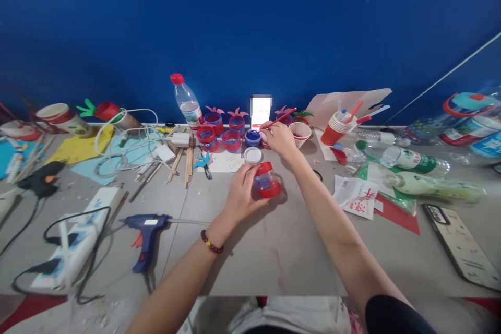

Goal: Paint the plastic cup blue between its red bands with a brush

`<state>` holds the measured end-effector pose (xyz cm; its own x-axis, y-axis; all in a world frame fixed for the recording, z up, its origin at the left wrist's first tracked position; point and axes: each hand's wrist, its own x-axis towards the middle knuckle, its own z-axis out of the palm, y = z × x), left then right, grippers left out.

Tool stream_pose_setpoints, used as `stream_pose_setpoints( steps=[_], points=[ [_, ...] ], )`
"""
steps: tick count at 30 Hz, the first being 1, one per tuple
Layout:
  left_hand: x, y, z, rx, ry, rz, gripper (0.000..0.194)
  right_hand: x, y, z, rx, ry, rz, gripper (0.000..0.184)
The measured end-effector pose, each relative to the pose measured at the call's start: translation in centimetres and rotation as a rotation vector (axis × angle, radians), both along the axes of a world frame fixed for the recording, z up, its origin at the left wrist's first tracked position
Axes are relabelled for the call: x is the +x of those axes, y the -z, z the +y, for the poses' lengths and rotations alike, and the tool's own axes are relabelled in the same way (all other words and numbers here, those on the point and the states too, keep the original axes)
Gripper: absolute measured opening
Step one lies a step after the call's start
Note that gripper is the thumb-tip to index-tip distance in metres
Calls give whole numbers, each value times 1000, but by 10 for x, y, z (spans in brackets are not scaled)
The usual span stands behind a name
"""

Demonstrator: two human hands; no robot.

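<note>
My left hand [241, 192] grips a small clear plastic cup [263, 181] with red-painted bands at both ends and a bluish middle, tilted on its side just above the table. In my right hand [278, 138] is a thin red paintbrush [287, 114], pinched by its handle; its tip is hidden near the paint pots. An open pot of blue paint [252, 139] stands to the left of that hand, and another pot is partly covered by the fingers. Close in front lies a white lid [252, 155]. Several similar red-and-blue cups [231, 141] stand just left of the pots.
A blue glue gun [146, 235] and a white power strip [80, 237] lie at left. Cables, sticks [188, 162] and coloured paper are behind them. Paper cups [336, 128], plastic bottles [415, 160] and a phone [462, 245] occupy the right. A lit screen [261, 109] leans against the blue wall.
</note>
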<state>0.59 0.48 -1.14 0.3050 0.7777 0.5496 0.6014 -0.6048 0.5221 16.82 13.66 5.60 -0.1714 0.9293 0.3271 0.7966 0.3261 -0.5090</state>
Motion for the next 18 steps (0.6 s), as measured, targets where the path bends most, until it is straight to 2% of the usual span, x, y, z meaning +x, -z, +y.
stream_pose_setpoints(
  steps=[8,13,18],
  points=[
    [-1,-3,-1,21,6,3,79,4,-11,-5,-15,23,11,27],
    [-1,-3,0,6,3,5,78,5,-4,0,25,33,90,27],
    [-2,-1,0,-8,14,2,81,0,5,2,22,51,68,28]
  ],
)
